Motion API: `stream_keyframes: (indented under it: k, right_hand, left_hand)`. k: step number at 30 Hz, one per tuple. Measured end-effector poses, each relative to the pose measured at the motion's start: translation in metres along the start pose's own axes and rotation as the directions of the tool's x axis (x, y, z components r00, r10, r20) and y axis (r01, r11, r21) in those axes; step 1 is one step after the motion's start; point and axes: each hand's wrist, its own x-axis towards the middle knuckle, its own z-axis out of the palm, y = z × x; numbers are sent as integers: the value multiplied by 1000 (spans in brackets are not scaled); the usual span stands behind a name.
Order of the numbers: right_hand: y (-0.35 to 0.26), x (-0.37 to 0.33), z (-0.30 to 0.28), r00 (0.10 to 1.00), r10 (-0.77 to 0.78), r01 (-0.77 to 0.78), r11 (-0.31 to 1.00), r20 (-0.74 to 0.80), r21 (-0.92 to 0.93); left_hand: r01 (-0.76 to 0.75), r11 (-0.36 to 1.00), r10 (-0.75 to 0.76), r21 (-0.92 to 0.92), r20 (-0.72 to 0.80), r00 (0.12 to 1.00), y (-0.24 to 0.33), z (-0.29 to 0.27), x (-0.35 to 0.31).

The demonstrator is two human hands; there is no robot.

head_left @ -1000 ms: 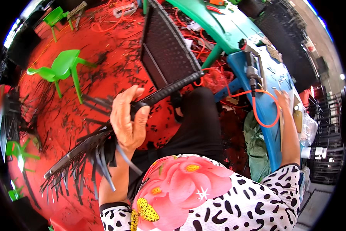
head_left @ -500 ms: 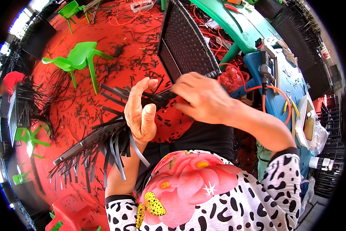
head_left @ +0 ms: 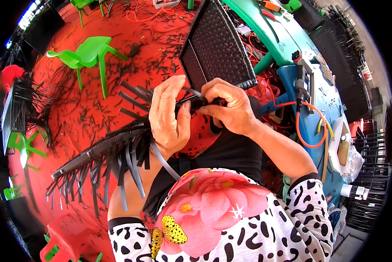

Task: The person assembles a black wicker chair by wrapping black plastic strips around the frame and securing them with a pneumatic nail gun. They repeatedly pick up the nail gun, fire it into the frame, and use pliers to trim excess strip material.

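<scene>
A long dark frame (head_left: 102,146) edged with loose black and grey plastic strips (head_left: 132,170) lies slantwise across my lap, running up under my hands. My left hand (head_left: 169,115) is open beside its upper end, fingers stretched upward and thumb apart. Close to it, my right hand (head_left: 226,105) is closed, pinching a dark plastic strip (head_left: 193,92) between thumb and fingers. Just beyond the right hand stands a black woven panel (head_left: 215,48). Whether it joins the strip-fringed frame is hidden behind my hands.
Strip scraps litter the red floor (head_left: 86,124). A green chair (head_left: 89,54) stands ahead left, a red stool (head_left: 65,236) lower left. Along the right runs a blue table (head_left: 327,83) with a power tool (head_left: 300,83) and orange hose (head_left: 311,144). A person in red (head_left: 11,76) is far left.
My right hand, blurred before, now shows a pinch on a strip and sits slightly lower and to the right. My left hand has shifted right, closer to it. The view has tilted slightly.
</scene>
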Motion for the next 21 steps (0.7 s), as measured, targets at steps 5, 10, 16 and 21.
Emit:
stream_keyframes:
  k: [5, 10, 16, 21]
  right_hand:
    - [-1, -12, 8, 994, 79, -66, 985, -79, 157]
    - [5, -14, 14, 974, 118, -59, 957, -194, 285]
    - [-7, -16, 17, 948, 262, -148, 867, -183, 476]
    - [-18, -13, 11, 967, 192, -115, 914, -166, 390]
  left_hand:
    - [206, 971, -206, -118, 9, 978, 10, -3, 5]
    - [-75, 941, -70, 331, 407, 911, 10, -6, 4]
    - [-70, 916, -163, 396, 525, 835, 11, -9, 7]
    - [-65, 920, -110, 385, 417, 902, 10, -2, 3]
